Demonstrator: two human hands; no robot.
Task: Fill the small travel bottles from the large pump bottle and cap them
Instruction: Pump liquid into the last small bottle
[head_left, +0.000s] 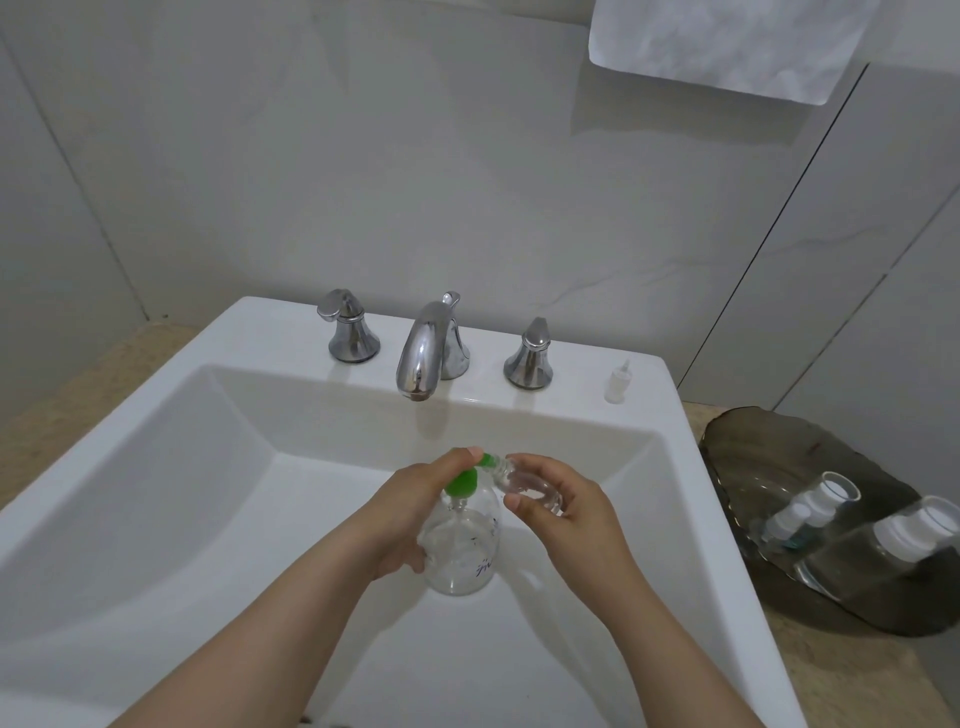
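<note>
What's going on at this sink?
A person is filling a small travel bottle over the sink. The left hand holds the large pump bottle, a finger on its green pump; the right hand holds the small bottle tilted, its mouth at the nozzle. A small cap stands on the sink ledge. More small bottles sit in a dark tray on the right.

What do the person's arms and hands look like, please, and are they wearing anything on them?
The left hand and the right hand are bare: no gloves, and no rings show. The forearms are uncovered down to the frame's lower edge, with no sleeves, watch or bracelet in view. The visible fingernails look short and unpainted.
</note>
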